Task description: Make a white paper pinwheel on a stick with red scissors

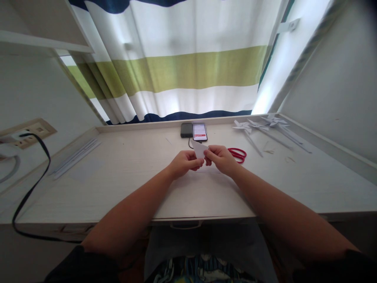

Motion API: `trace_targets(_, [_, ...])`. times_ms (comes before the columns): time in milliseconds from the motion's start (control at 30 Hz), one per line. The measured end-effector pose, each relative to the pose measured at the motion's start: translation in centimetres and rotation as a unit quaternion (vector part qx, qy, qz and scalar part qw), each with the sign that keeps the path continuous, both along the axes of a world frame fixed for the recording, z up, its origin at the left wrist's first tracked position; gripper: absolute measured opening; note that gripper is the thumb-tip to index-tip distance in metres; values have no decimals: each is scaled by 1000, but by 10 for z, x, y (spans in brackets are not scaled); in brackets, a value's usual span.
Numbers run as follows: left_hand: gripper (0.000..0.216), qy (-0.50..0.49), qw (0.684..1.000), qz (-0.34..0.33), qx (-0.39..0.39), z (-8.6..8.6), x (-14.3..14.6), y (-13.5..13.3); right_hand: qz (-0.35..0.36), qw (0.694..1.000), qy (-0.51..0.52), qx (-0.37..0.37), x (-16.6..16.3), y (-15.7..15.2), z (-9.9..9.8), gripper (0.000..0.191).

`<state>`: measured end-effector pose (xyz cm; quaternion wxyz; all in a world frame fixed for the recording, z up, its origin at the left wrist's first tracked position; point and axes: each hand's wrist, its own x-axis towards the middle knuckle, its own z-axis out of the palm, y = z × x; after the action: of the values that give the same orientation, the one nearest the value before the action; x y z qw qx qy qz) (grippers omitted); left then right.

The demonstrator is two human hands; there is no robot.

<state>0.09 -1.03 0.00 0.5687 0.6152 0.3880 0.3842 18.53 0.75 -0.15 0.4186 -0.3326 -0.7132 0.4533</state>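
A small piece of white paper (199,149), which looks folded to a point at the top, is pinched between both hands above the white desk (132,173). My left hand (186,162) grips its lower left side, thumb and fingers closed. On the right edge, my right hand (219,158) pinches it between thumb and fingers. Another sheet of white paper (207,169) lies flat on the desk under my hands, partly covered by them. Just beyond my right hand rest scissors with red handles (237,155); their blades are hidden.
Several white paper pinwheels (243,125) on sticks lie at the back right, near small scraps (268,149). A phone (200,131) and a dark box (186,130) stand at the back. White paper strips (77,158) lie left; a black cable (32,186) hangs at the left wall.
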Motion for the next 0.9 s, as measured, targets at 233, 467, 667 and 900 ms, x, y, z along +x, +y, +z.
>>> trace_targets(233, [29, 17, 999, -26, -14, 5, -1, -1, 8, 999, 31, -16, 1, 3, -3, 34])
trace_targets(467, [30, 7, 999, -23, -42, 0, -1, 0, 3, 999, 36, -18, 2, 1, -1, 33])
trace_targets(667, [31, -8, 998, -37, -55, -3, -3, 1, -5, 999, 37, -14, 2, 2, -1, 35])
trace_targets(900, [23, 18, 997, -73, -29, 1, -2, -1, 7, 999, 28, -15, 1, -1, 1, 28])
